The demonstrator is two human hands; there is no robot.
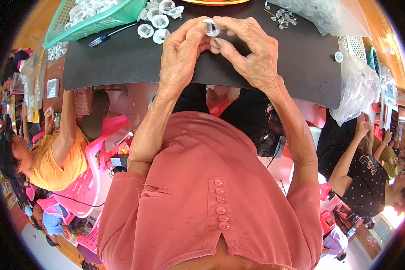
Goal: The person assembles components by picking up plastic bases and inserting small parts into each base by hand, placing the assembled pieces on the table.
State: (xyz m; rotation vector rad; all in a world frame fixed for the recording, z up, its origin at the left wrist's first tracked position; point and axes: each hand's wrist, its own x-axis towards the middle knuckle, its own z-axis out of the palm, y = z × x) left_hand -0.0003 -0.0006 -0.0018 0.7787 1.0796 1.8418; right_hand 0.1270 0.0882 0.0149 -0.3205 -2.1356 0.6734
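Note:
Over the black tabletop (117, 67), both my hands meet at a small round white plastic part (211, 28) with a dark spot in its middle. My left hand (183, 49) pinches its left edge between thumb and fingers. From the other side, my right hand (252, 51) grips it with bent index finger, the thumb just below. Some fingertips are hidden behind the part. Several similar white round parts (159, 21) lie in a loose group left of my hands. A screwdriver (110, 36) with a blue handle lies farther left.
A green basket (92, 31) heaped with white parts stands at far left. Small clear pieces (284, 19) lie at back right, beside a large plastic bag (317, 15). Another clear bag (357, 92) hangs at the right edge. People sit working on both sides, one on a pink chair (92, 175).

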